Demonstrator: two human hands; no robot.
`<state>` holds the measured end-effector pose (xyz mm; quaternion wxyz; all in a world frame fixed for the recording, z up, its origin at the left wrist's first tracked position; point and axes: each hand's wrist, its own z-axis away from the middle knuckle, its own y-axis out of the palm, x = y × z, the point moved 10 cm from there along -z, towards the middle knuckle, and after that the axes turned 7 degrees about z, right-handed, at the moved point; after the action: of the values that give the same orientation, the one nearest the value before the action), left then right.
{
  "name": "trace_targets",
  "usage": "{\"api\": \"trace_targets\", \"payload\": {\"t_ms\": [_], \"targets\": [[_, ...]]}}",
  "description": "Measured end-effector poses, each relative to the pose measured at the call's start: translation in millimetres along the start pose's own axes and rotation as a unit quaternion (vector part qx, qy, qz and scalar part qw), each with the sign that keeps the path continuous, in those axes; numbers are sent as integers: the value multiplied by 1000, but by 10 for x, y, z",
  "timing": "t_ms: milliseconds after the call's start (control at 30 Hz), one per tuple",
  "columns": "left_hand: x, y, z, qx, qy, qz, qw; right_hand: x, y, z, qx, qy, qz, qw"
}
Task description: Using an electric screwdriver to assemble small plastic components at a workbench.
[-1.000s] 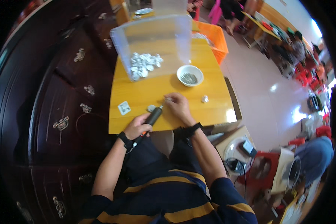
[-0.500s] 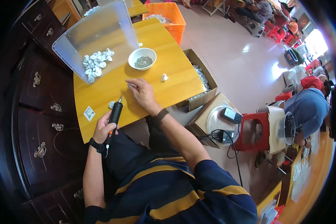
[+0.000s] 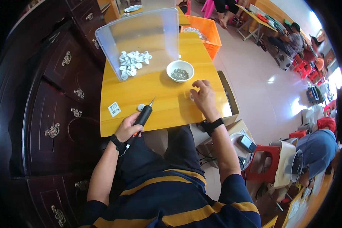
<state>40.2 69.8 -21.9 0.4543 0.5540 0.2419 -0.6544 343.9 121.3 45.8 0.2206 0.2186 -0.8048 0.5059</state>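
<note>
A black electric screwdriver point(image 3: 143, 115) is gripped in my left hand point(image 3: 127, 129), its bit slanting up to the right and a white cable at its lower end. By the bit, a round white plastic piece point(image 3: 141, 107) lies on the yellow table point(image 3: 159, 117). My right hand point(image 3: 204, 99) is low over the table's right side, fingers bent inward. A small white patch shows by its thumb; whether it is a piece or a wrap is unclear. A white bowl point(image 3: 170, 68) of small metal screws point(image 3: 179, 74) stands just beyond that hand.
A clear plastic bin point(image 3: 155, 30) tipped on its side holds several white round pieces point(image 3: 132, 62). A printed label point(image 3: 114, 109) lies at the table's left. Dark drawers point(image 3: 41, 110) line the left; an orange crate point(image 3: 212, 36) and cardboard box point(image 3: 231, 102) stand beyond the right edge.
My right hand has moved right, from left of the bowl's near side to where a loose white piece lay, covering that spot. My left hand still holds the screwdriver. The view has shifted.
</note>
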Motion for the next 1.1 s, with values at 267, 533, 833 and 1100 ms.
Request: {"api": "trace_targets", "payload": {"t_ms": [267, 533, 833, 1100], "targets": [[0, -35, -21, -12, 11, 2, 1000, 380, 53, -632, 13, -99, 53, 994], [50, -43, -6, -26, 0, -8, 1000, 242, 956, -1054, 193, -71, 269, 941], [7, -7, 4, -14, 11, -34, 999, 62, 1039, -1130, 184, -75, 261, 945], [21, -47, 7, -15, 20, -42, 999, 158, 993, -1115, 186, -83, 205, 957]]}}
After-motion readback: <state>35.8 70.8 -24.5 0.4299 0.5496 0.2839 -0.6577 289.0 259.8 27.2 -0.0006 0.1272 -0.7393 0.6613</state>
